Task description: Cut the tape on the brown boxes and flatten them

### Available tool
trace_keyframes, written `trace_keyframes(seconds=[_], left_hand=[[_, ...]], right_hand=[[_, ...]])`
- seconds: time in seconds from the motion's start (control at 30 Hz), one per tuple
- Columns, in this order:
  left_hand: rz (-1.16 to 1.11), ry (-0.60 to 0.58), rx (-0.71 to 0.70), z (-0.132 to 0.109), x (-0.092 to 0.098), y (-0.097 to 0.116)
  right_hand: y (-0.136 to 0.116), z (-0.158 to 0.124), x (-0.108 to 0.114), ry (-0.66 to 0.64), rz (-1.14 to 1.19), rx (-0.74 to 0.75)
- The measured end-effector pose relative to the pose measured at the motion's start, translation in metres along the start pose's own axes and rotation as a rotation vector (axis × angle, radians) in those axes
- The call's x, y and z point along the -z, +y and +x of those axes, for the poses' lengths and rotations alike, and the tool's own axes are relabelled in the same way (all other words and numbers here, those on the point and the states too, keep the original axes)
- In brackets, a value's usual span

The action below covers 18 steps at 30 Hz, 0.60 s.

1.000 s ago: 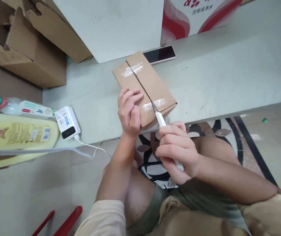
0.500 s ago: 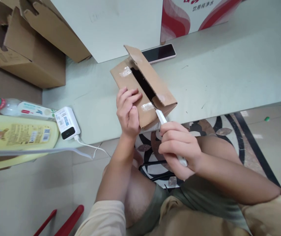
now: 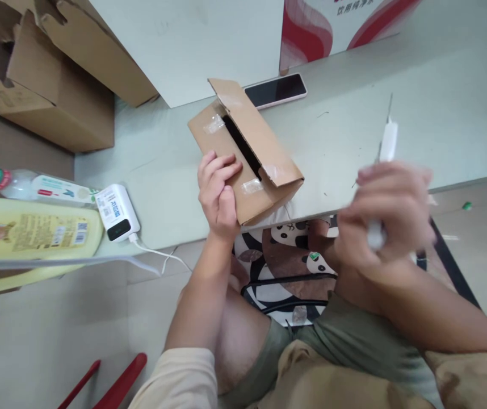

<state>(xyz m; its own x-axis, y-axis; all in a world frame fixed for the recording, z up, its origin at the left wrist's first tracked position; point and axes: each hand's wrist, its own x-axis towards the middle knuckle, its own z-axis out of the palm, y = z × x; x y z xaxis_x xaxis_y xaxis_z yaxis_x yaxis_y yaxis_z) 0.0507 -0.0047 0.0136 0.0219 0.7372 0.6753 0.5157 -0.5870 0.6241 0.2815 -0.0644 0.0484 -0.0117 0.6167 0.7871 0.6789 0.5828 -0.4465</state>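
Our L hand [image 3: 218, 196] has its fingers a little apart and bent over the 8 o'clock edge of the small carton [image 3: 246, 175], clamped on it; our R hand [image 3: 386, 213], blurry, is well apart at approx 4 o'clock, fingers closed round a white-handled knife [image 3: 389, 140], thin blade pointing roughly to 12. The carton is just above mid-view, long axis approx 10:30 to 4:30, w/ its 2 o'clock flap [image 3: 264, 136] tilted up over a dark slot and bits of clear tape [image 3: 252, 186] by the gap. It's on the pale worktop [image 3: 418, 108], near the front edge, w/ a phone [image 3: 276, 91] near its 1 o'clock side. We've a white box [image 3: 209, 45] at 12, open cardboard boxes [image 3: 60, 96] at 10, plus a white device [image 3: 113, 207] w/ cable and a yellow bottle [image 3: 34, 233] at 9. Panda-patterned mat [image 3: 286, 267] below, at 6.
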Motion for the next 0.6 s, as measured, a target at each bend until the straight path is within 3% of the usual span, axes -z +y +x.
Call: trace_keyframes(seconds=[0.03, 0.1, 0.23, 0.3, 0.37, 0.6], left_hand=[[0.000, 0.004, 0.003, 0.000, -0.001, 0.000], [-0.007, 0.012, 0.007, 0.001, -0.002, -0.002], [-0.052, 0.029, -0.002, 0.000, -0.003, -0.003], [-0.060, 0.026, 0.008, 0.000, -0.003, -0.003], [-0.052, 0.013, 0.022, 0.000, -0.001, -0.004], [-0.060, 0.002, 0.055, -0.004, 0.019, -0.017]], right_hand=[[0.015, 0.007, -0.007, 0.051, -0.038, -0.002], [0.042, 0.014, -0.021, 0.011, -0.112, -0.093], [0.076, 0.003, -0.045, -0.374, -0.273, -0.350], [0.082, -0.005, -0.054, -0.555, -0.326, -0.403], [0.082, -0.009, -0.062, -0.654, -0.346, -0.416], [0.068, -0.005, -0.066, -0.706, -0.297, -0.453]])
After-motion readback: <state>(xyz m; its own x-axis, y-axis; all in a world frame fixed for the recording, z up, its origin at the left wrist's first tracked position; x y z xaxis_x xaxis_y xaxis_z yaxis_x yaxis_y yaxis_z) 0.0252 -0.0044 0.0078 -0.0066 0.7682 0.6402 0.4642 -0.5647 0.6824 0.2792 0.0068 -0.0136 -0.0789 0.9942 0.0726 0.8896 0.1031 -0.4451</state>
